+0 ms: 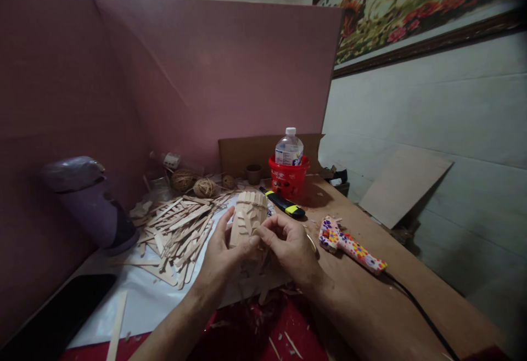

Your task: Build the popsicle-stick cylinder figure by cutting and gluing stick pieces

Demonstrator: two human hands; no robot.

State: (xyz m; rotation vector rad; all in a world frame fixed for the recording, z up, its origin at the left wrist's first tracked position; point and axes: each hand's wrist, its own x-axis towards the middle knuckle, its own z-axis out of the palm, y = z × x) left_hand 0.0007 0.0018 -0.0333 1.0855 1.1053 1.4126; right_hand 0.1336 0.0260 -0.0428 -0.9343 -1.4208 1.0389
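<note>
head view, hands together, stick-clad cylinder held

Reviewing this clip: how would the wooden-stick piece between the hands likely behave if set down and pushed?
The wooden-stick piece is probably fairly stiff, with flat wooden strips set side by side. It may be light for its size, since those strips look thin. Laid on its side, it might roll a little, as its outline looks rounded.

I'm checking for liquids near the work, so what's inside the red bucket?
A clear plastic bottle with a white cap rises above the rim of the red bucket. The bucket's wall covers its lower part and anything else inside.
</note>
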